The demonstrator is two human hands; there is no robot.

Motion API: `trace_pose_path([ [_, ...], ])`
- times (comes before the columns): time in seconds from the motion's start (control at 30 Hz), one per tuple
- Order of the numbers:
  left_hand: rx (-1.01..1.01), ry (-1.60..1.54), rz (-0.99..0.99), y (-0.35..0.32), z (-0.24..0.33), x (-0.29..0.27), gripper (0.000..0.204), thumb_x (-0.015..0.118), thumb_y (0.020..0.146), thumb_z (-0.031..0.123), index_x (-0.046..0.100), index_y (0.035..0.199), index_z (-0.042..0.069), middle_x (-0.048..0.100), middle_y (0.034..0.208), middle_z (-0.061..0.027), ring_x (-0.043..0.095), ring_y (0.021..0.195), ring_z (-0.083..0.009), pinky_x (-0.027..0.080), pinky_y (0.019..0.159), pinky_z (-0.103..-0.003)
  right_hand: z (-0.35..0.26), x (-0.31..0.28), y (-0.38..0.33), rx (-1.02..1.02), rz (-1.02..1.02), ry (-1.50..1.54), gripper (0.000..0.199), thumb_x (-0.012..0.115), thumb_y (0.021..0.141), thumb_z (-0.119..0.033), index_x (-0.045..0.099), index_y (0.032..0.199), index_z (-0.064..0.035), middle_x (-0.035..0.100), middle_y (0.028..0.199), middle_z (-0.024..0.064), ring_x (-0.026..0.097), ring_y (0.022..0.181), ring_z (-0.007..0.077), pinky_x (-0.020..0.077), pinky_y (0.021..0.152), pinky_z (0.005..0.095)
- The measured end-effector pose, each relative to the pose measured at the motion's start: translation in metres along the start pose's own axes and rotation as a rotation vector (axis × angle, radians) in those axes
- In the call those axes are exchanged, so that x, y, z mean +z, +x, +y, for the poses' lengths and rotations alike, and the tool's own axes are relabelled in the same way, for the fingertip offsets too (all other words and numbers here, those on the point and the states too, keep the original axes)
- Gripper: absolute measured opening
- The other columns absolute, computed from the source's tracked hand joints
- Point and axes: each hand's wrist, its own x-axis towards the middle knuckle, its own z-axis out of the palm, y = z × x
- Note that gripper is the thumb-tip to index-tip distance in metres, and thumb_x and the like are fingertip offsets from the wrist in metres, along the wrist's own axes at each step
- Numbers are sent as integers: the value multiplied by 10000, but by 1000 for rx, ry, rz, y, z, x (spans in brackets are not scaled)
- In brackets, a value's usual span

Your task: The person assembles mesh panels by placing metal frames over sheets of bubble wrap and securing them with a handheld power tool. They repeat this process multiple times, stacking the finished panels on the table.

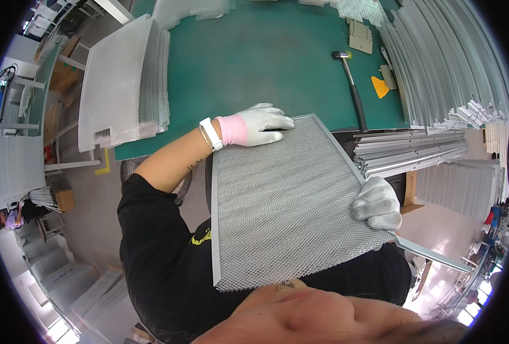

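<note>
1. A rectangular silver filter panel of expanded metal mesh in a thin grey aluminium frame (283,200) lies at the centre of the view. Its far edge rests on the near edge of the green-topped bench (254,57), and its near end hangs out toward the person's body.
2. The left hand (260,125), in a white glove with a pink cuff, lies flat on the panel's far left corner at about 11 o'clock, fingers together and pressing down rather than gripping.
3. The right hand (376,203), also in a white glove, sits at 3 o'clock on the panel's right edge, fingers curled and clamped on the frame strip there.
4. A long grey metal frame strip (432,255) juts out past the panel's near right corner toward 4 o'clock.
5. To do this well, it seems wise to keep the left palm pinning the corner so that the mesh stays square, and to work the right-hand strip along evenly.
6. A black-handled rubber mallet (352,86) lies on the bench at 1 o'clock, well apart from both hands.
7. A stack of bare mesh sheets (122,86) stands at 10 o'clock.
</note>
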Motion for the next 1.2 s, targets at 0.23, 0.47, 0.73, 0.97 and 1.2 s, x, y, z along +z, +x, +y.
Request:
trace_pose_path([
  [0.23, 90, -88, 51, 35, -19, 15, 506, 365, 1058, 357, 504, 1444, 61, 473, 1514, -139, 271, 1491, -355, 131, 1241, -503, 10, 23, 4, -68, 243, -66, 264, 686, 570, 27, 445, 647, -47, 674, 913, 185, 650, 690, 218, 455, 502, 297],
  [0.47, -184, -145, -108, 42, 4, -11, 477, 333, 1068, 346, 539, 1417, 95, 482, 1488, -174, 257, 1495, -356, 176, 1240, -464, 8, 16, 9, -25, 193, -86, 271, 707, 562, -12, 447, 618, -60, 681, 891, 172, 650, 713, 213, 480, 549, 332],
  [0.73, -195, -211, 10, 51, -5, 6, 529, 334, 1062, 350, 432, 1475, 36, 362, 1578, -177, 234, 1508, -334, 231, 1220, -472, 4, 26, 16, 66, 288, -188, 117, 601, 917, -143, 494, 940, -103, 646, 871, 75, 616, 718, 192, 486, 620, 317],
  [0.97, -371, 59, 6, 72, 27, -22, 505, 431, 997, 311, 516, 1378, -9, 578, 1332, -270, 562, 1214, -410, 441, 1048, -426, 0, 25, 16, 188, 329, -211, 165, 642, 902, -176, 482, 924, -143, 648, 858, 48, 601, 720, 183, 501, 626, 327],
  [1.2, -302, -95, 47, 28, 21, -39, 501, 438, 991, 295, 517, 1378, -13, 624, 1297, -226, 588, 1208, -376, 448, 1060, -409, 5, 25, 17, 99, 340, -182, 192, 658, 925, -236, 525, 949, -100, 688, 871, 79, 661, 729, 226, 509, 612, 367],
])
